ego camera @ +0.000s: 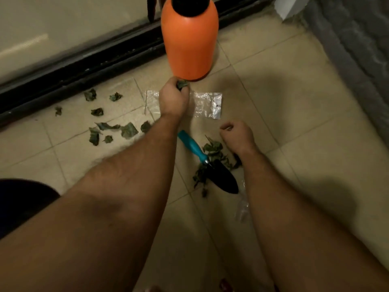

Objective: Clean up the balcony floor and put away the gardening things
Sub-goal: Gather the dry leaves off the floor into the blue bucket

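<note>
Starting nearest to me, a crumpled clear wrapper (242,207) lies on the tiled floor (294,106) beside my right forearm. Just beyond it the trowel (210,165) lies flat, blade toward me and teal handle pointing away, amid a pile of dry leaves (214,152); I judge this pile to be the collection point, which is why the tool lies there. My right hand (236,134) hovers just past the pile, fingers loosely curled and holding nothing that I can see, probably ready to steady or gather. To the left, scattered leaves (109,127) lie apart on the tiles near the dark door track (84,66). Farther out, my left hand (173,98) pinches a leaf scrap (181,84) between curled fingertips, above a flat clear plastic bag (207,104). Farthest, the orange sprayer bottle (189,41) stands upright, awaiting storage.
</note>
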`<state>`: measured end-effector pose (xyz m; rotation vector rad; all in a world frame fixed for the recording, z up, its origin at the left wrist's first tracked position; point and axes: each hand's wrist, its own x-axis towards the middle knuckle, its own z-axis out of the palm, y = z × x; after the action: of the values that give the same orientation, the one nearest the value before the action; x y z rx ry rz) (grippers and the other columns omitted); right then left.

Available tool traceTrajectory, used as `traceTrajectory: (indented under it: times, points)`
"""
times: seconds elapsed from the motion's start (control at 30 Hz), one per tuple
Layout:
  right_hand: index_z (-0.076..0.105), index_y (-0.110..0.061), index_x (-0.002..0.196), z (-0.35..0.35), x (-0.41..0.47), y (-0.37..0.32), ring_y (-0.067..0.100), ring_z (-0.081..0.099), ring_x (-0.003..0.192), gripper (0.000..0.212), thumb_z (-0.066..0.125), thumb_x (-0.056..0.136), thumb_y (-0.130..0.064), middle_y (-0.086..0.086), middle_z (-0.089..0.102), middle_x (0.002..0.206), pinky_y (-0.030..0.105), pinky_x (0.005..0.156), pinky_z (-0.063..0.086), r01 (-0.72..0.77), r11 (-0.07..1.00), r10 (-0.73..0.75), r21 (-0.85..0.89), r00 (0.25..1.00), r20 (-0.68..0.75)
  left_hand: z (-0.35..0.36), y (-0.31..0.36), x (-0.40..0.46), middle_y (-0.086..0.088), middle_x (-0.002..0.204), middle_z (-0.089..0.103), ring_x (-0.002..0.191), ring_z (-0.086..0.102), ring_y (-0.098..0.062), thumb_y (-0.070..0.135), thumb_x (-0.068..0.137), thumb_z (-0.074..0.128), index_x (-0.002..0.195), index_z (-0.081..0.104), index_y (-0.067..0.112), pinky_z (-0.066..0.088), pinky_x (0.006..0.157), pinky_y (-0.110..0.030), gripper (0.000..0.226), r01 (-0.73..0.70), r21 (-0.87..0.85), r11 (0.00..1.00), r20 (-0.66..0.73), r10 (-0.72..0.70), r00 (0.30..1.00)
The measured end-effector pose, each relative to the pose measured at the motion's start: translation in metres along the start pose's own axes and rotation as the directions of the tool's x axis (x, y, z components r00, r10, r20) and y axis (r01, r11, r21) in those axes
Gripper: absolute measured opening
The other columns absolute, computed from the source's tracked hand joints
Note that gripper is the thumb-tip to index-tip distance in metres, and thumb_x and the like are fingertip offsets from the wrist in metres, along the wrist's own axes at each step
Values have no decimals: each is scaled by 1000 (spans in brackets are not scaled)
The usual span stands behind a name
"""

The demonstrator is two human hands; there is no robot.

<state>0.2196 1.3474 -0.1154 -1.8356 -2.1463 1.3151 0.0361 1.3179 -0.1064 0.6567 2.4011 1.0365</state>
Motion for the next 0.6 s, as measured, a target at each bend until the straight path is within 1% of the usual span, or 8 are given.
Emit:
traceTrajectory:
  times: [0.1,0.13,0.27,0.33,0.4,0.47,0.53,0.6]
  points:
    - [67,-21,95,-2,-3,-1,16,61,87,7,67,89,-24,-2,65,91,23,73,41,0,998,4,-56,997,76,-2,-19,-35,6,92,58,92,60,-16,29,95,59,108,55,14,50,81,-30,20,174,-163,971,74,-164,984]
    - [66,-21,95,-3,-6,-3,15,61,85,12,69,88,-30,-3,64,90,25,72,42,2,998,3,-66,996,87,-3,-26,-49,6,90,57,90,59,-15,36,95,59,108,54,15,51,85,-33,25,215,-173,961,95,-201,975]
    - [65,-22,95,8,-18,-8,12,59,77,25,76,82,-40,-4,63,86,26,66,40,23,979,6,-204,990,141,-6,-52,-107,3,87,60,80,58,-11,69,92,45,101,59,13,49,73,-28,58,262,-85,961,67,-257,964]
    - [65,-21,98,16,-26,-9,14,59,80,25,78,81,-34,-3,62,89,26,67,40,36,960,1,-278,991,131,-6,-59,-128,2,80,60,76,58,-12,68,96,31,89,61,15,48,69,-28,61,278,-37,960,33,-277,960]
    - [67,-19,98,22,-31,-5,15,61,84,17,75,84,-25,-2,64,92,25,66,40,58,954,-36,-293,996,81,-6,-62,-140,3,75,57,74,56,-14,57,102,31,84,59,16,46,67,-28,52,272,-35,962,16,-272,962]
    - [69,-18,93,23,-31,0,13,63,82,7,71,87,-19,-6,65,87,23,63,43,37,986,-30,-162,999,44,-7,-62,-145,4,74,54,74,55,-15,44,104,39,85,57,18,46,67,-29,37,237,-54,970,61,-234,970]
    - [68,-17,90,17,-27,1,10,62,76,3,70,88,-17,-7,64,81,22,60,47,-36,999,34,34,998,55,-7,-62,-145,4,80,59,79,59,-15,38,102,46,90,58,19,53,74,-33,26,200,-31,979,133,-194,972]
    - [66,-17,82,5,-19,-2,9,59,67,6,68,87,-14,-4,64,76,20,53,43,-98,981,89,170,994,61,-8,-62,-146,6,84,61,84,62,-14,36,100,53,91,58,23,56,80,-35,17,194,-6,981,169,-191,967]
